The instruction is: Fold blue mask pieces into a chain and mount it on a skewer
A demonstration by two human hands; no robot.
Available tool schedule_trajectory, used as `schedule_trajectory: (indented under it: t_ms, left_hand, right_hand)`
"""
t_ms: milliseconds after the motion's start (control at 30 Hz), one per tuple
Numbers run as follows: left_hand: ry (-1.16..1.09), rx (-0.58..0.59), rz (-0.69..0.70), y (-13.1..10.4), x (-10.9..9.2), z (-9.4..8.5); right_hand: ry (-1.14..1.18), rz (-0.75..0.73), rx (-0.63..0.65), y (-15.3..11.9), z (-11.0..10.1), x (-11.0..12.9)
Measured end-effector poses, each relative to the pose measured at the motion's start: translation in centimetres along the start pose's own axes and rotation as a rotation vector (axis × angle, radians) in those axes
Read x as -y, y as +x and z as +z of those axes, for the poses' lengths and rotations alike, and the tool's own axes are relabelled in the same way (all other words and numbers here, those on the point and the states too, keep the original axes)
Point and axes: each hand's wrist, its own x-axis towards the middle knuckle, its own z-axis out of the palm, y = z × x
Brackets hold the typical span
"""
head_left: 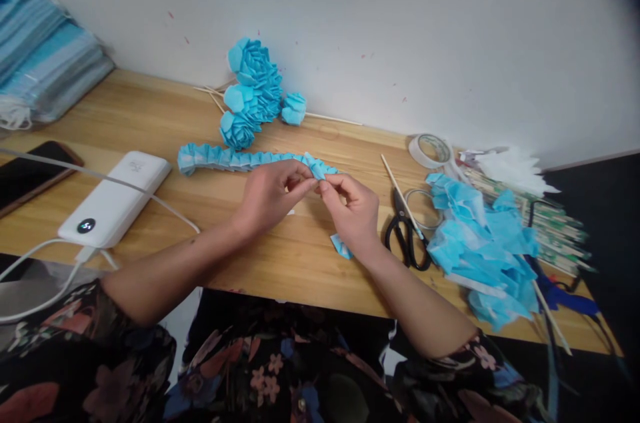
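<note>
Left of the scissors, the left hand and right hand hold a pleated strip in a closed grip; several flowers behind-left of the scissors look done; loose pieces rightward look unshaped.

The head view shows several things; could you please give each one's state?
Left hand, pinching blue strip
Right hand, pinching blue strip
Blue strip, pleated
Power bank, display lit
Cable, plugged in
Phone, screen dark
Scissors, unclear whether open
Blue flowers, formed
Blue pieces, crumpled
Masks, stacked
</note>
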Motion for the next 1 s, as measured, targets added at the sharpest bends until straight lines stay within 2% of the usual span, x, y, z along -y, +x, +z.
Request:
schedule_trajectory:
  t_ms: [433, 700, 1000]
  left_hand:
    - [-0.027, -0.013, 0.028, -0.1, -0.38, -0.02]
    - [-0.035, -0.058, 0.049, -0.14, -0.1, 0.24]
    - [-0.021, -0.061, 0.033, -0.14, 0.12, 0.49]
  right_hand:
    - [-0.09, -0.116, -0.034, -0.05, 0.04, 0.01]
    - [-0.139, -0.32, -0.106, 0.0, 0.45, -0.72]
    - [-0.135, -0.251, -0.09, 0.0, 0.39, -0.4]
